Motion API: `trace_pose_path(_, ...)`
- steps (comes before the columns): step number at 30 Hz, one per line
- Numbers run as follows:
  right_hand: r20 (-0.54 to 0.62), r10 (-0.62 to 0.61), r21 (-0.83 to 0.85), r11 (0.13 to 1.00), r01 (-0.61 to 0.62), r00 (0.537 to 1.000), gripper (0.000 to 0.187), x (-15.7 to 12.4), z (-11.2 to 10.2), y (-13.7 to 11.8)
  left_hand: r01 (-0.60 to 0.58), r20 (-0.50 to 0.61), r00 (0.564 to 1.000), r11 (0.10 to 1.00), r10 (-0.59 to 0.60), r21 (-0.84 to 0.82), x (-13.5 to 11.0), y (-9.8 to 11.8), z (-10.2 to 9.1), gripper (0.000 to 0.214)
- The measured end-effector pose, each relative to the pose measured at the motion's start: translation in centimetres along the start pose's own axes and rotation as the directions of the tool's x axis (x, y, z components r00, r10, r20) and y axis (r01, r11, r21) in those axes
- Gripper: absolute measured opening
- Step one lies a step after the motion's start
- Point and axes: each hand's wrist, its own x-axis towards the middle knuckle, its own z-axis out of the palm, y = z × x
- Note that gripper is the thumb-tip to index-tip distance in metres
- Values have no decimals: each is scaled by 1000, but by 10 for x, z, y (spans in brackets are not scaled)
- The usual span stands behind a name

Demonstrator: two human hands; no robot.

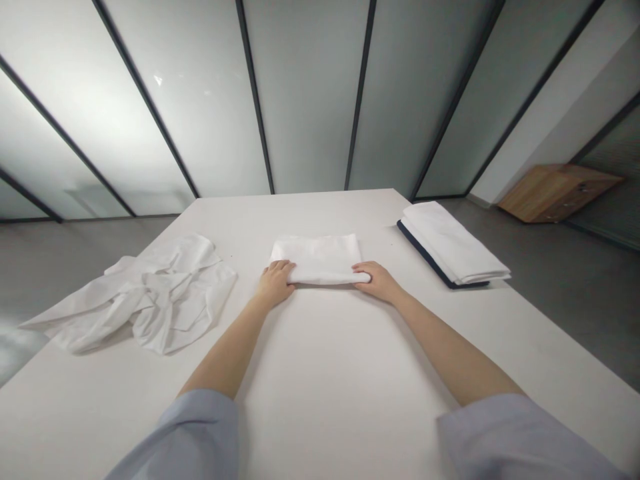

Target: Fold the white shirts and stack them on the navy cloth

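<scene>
A folded white cloth [325, 259] lies as a flat rectangle on the table in front of me, its near edge thick and rounded. At its near left corner, my left hand [277, 281] has its fingers bent over the top and its thumb by the front edge. My right hand [379, 280] grips the near right corner, fingers curled over the fabric. Both hands hold the cloth by its near edge. The parts of the fingers under the fabric are hidden.
A crumpled white cloth [167, 293] spreads over the left side of the white table [330, 380]. On the right, a stack of folded white cloth [453, 243] rests on a dark navy piece [425, 257]. Beyond are frosted glass panels [305, 93] and a wooden cabinet [540, 193].
</scene>
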Motion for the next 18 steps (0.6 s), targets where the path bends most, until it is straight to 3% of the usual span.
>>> trace_pose_path(6, 20, 30, 51, 998, -31, 999, 49, 0, 1, 0, 48, -28, 998, 999, -48, -2, 2, -7, 1, 52)
trace_pose_path(10, -15, 68, 115, 991, -65, 998, 42, 3, -2, 0, 104, -203, 973, 993, -112, -49, 3, -16, -1, 38)
trace_pose_path(12, -27, 156, 185, 972, -148, 987, 33, 3, -5, 3, 123, -290, 945, 987, -149, -106, 2, -20, -2, 38)
trace_pose_path(15, -27, 333, 294, 904, -311, 943, 22, 2, -10, 8, 131, -373, 905, 970, -202, -205, 2, -24, -1, 59)
trace_pose_path(18, -38, 406, 355, 859, -368, 913, 19, 0, -14, 12, 91, -321, 930, 958, -179, -271, 2, -29, 5, 81)
